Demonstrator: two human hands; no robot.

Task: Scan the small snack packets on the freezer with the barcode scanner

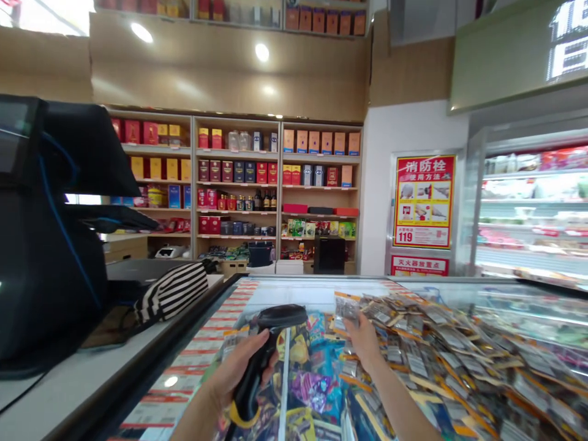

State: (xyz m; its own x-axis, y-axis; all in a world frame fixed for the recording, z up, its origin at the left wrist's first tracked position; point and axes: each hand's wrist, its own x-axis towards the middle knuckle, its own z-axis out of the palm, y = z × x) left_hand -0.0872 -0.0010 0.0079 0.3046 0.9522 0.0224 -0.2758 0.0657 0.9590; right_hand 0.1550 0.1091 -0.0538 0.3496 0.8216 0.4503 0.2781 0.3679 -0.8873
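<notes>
My left hand (pixel 236 367) is wrapped round the handle of a black barcode scanner (pixel 269 343), whose head points away from me over the glass top of a chest freezer (pixel 275 288). My right hand (pixel 362 340) reaches forward and pinches a small clear snack packet (pixel 346 306) at the near edge of a large pile of similar packets (pixel 450 355) lying on the freezer lid. Colourful frozen goods (pixel 312 380) show through the glass under both hands.
A black till terminal (pixel 50 245) with a blue cable stands on the counter at the left, with a black-and-white striped pouch (pixel 172 294) beside it. Shelves of boxed goods (pixel 234 184) line the back wall. A red fire notice (pixel 423 201) and a lit cooler (pixel 533 214) stand at the right.
</notes>
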